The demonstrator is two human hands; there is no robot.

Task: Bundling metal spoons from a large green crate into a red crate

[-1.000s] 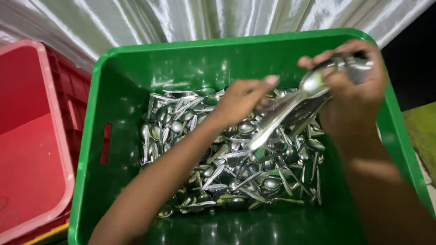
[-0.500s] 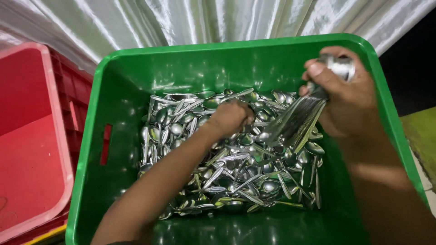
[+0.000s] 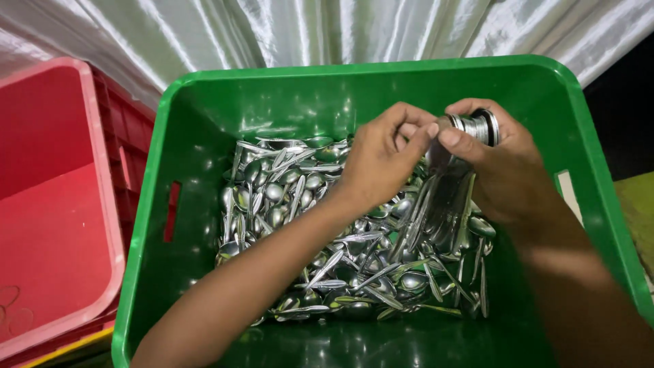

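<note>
Spoon bundle [image 3: 455, 197] in right hand [image 3: 501, 167], one green crate [image 3: 204, 136].

Red plastic crate [image 3: 54, 204] at left, silvery draped cloth [image 3: 306, 31] behind

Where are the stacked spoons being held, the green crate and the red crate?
stacked spoons [image 3: 477, 126], head view, bowl ends above the right thumb
green crate [image 3: 354, 68], head view, far rim
red crate [image 3: 102, 177], head view, right rim

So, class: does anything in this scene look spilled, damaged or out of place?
Nothing stands out. The loose spoons all lie inside the green crate, the right hand holds a neat stack of spoons, and the red crate beside it looks intact.
</note>
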